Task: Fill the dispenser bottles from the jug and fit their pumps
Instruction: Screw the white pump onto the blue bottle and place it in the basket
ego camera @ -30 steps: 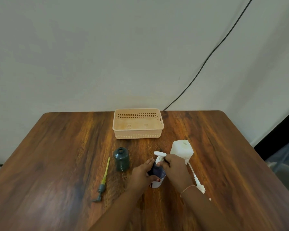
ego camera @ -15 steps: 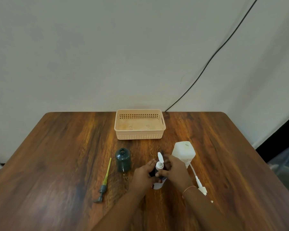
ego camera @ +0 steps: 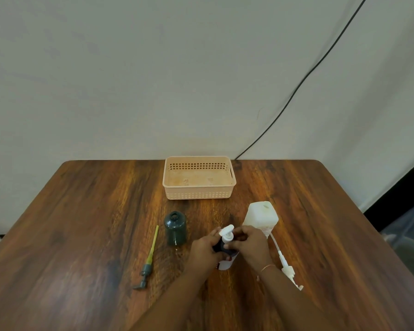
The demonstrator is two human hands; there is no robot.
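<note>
A dark bottle with a white base (ego camera: 225, 261) stands on the table in front of me. My left hand (ego camera: 204, 250) grips its body. My right hand (ego camera: 249, 246) pinches the collar of the white pump (ego camera: 227, 232) seated on its neck. To the left stands a dark green bottle (ego camera: 175, 228), open at the top and without a pump. Its grey-and-yellow pump (ego camera: 148, 259) lies flat further left. A white jug (ego camera: 262, 217) stands behind my right hand. Another white pump (ego camera: 285, 262) lies on the table to the right.
A peach plastic basket (ego camera: 198, 194) sits at the far middle of the wooden table (ego camera: 81, 223). A black cable (ego camera: 296, 89) runs down the wall behind it. The table's right edge drops off near a dark gap.
The white pump head has turned: its spout pointed right, then away, and now points up-right. Both hands stayed on the bottle.
</note>
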